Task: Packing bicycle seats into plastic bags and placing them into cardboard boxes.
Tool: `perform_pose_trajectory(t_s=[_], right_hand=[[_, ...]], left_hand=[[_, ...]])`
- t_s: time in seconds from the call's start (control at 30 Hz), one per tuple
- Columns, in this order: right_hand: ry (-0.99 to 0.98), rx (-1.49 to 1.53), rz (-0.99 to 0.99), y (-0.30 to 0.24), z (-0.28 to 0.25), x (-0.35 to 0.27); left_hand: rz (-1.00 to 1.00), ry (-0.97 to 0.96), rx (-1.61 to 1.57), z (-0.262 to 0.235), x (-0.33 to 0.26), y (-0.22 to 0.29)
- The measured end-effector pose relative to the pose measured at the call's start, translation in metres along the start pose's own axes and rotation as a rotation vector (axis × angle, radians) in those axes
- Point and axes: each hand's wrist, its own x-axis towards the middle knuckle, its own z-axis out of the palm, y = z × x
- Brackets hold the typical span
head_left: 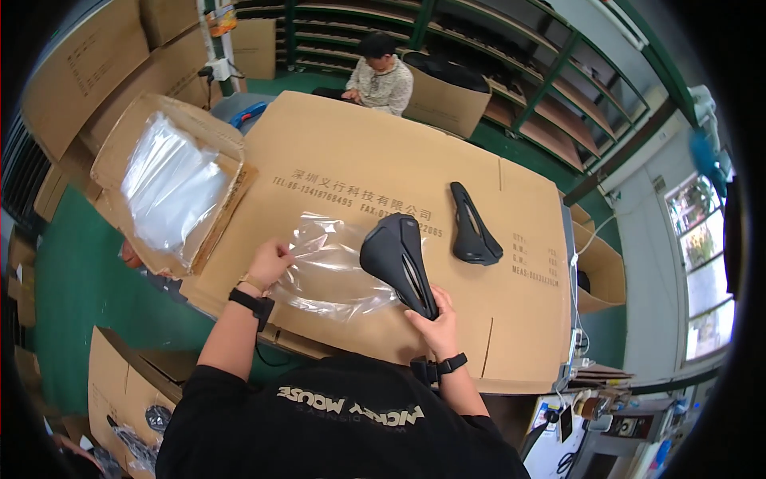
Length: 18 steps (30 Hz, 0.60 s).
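Note:
My right hand grips a black bicycle saddle by its narrow nose, the wide rear end tilted up and away to the left. A clear plastic bag lies spread on the cardboard-covered table, partly under the saddle. My left hand pinches the bag's left edge between thumb and fingers. Another black bicycle saddle with a long central slot rests on the cardboard to the right, apart from both hands.
An open carton of clear bags stands at the table's left. Beyond the far edge of the cardboard sheet sits another person, before green shelving. A carton with wrapped items is at lower left.

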Motion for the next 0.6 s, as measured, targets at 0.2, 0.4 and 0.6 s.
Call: perform_pose_trajectory(t_s=[0.2, 0.4, 0.6], right_hand=[[0.145, -0.011, -0.09, -0.015, -0.001, -0.004], [0.197, -0.079, -0.185, -0.007, 0.001, 0.001], [-0.339, 0.822, 0.446, -0.085, 0.004, -0.007]], left_hand=[[-0.102, -0.177, -0.823, -0.02, -0.019, 0.026], [-0.034, -0.095, -0.912, -0.011, -0.05, 0.051], [-0.011, -0.162, -0.894, 0.034, -0.08, 0.093]])
